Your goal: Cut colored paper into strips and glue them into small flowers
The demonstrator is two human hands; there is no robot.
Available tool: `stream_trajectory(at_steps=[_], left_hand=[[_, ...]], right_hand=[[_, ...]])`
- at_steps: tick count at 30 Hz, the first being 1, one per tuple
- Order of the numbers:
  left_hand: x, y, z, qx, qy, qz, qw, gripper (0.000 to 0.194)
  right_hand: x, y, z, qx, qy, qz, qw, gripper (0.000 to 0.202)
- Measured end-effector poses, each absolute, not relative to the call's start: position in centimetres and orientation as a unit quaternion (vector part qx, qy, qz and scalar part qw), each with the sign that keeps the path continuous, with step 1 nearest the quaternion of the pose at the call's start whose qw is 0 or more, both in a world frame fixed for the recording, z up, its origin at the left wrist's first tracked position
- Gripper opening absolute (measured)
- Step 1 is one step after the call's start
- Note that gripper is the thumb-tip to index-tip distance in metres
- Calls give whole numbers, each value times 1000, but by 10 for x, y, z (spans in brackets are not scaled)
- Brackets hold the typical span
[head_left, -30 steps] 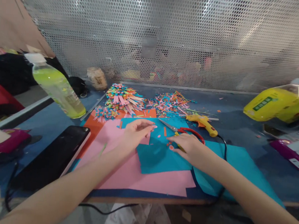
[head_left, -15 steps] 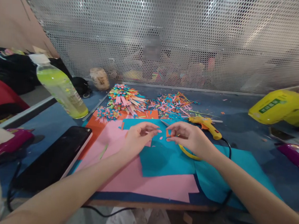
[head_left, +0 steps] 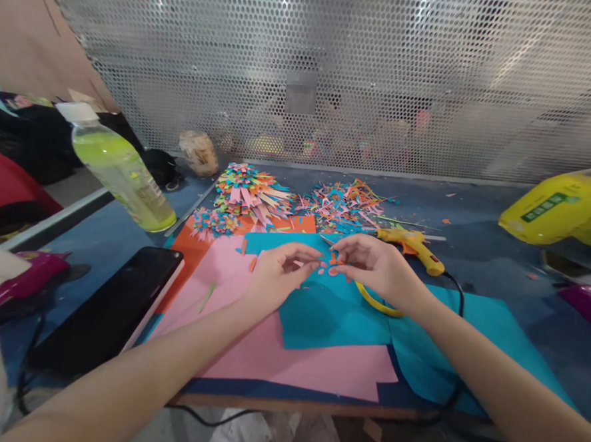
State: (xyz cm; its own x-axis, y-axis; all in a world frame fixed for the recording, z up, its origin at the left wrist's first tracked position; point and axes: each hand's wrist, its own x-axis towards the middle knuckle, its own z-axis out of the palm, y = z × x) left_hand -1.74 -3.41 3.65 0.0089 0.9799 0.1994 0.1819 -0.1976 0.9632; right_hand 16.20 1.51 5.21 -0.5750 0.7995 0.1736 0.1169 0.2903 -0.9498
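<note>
Over the blue paper (head_left: 340, 310) in the middle, my two hands are close together, fingertips facing each other. My right hand (head_left: 380, 269) pinches a small orange paper piece (head_left: 333, 258) between thumb and fingers. My left hand (head_left: 282, 270) has its thumb and fingers drawn in to a pinch; what is between them, if anything, is too small to make out. Tiny pink paper bits (head_left: 322, 270) lie between the hands. Beneath my right hand is a pair of scissors with a yellow handle (head_left: 377, 307), partly hidden. Pink paper (head_left: 307, 365) extends under the blue sheet.
Behind my hands stand a layered paper-strip cone (head_left: 250, 195) and a heap of colored scraps (head_left: 344, 204). A yellow glue gun (head_left: 414, 248) lies right. A phone (head_left: 110, 310) and a drink bottle (head_left: 123, 170) are left; a yellow bag (head_left: 551, 206) is far right.
Both hands have drawn slightly closer together at the fingertips. The orange piece in my right hand has turned a little. The whole view has shifted slightly.
</note>
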Motion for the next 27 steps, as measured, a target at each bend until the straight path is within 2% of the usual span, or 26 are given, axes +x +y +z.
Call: stream_trajectory(at_steps=[11,27], left_hand=[[-16,-34,37,573,496,486,436,18],[-16,-33,36,560,489,480,466,21]], right_hand=[[164,15,48,-313,-753,466,344,27],[165,14,50,-313,-753,468,342,26]])
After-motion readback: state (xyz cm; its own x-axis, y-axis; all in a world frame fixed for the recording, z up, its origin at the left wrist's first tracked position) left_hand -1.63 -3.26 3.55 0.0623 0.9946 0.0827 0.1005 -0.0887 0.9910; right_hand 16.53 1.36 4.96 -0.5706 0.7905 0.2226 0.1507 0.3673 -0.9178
